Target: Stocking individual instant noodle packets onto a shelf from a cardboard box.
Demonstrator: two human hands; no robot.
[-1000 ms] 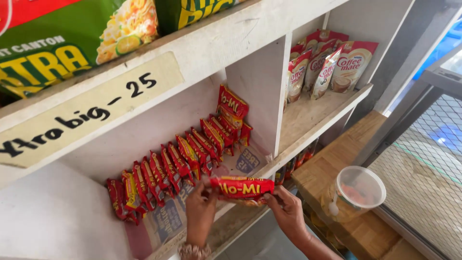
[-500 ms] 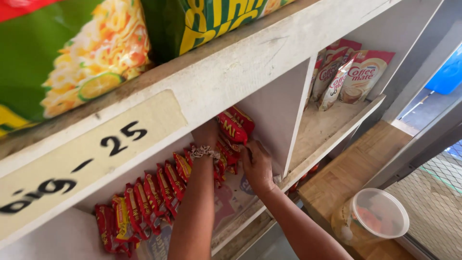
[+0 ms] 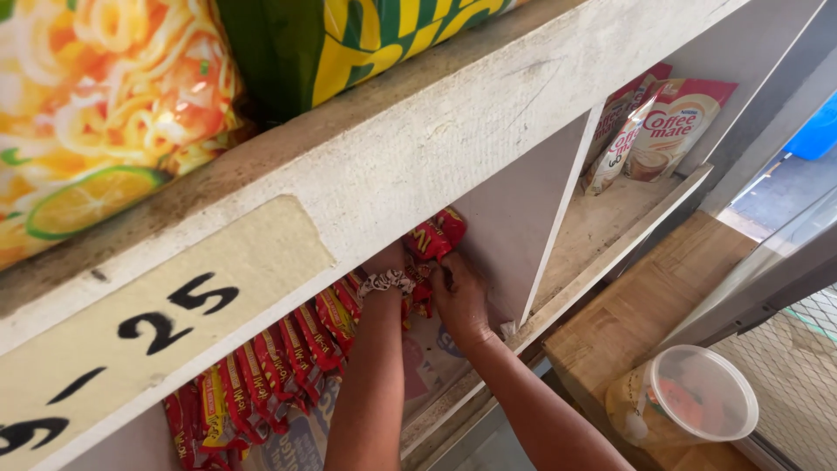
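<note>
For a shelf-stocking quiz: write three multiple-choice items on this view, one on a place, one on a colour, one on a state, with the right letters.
1. Where is the right hand?
A. In the shelf bay with the red noodle packets
B. On the plastic tub
C. In the bay with the creamer pouches

2. What colour are the packets in the row?
A. Blue
B. Mainly red
C. White

3. How does the lidded plastic tub stand?
A. Held in the left hand
B. Tipped out on the shelf
C. Set down on the wooden counter, untouched

Answers: 1 A, the hand reaches among the packets; 2 B, red wrappers with yellow; 3 C, both hands are inside the shelf, the left hand too.
</note>
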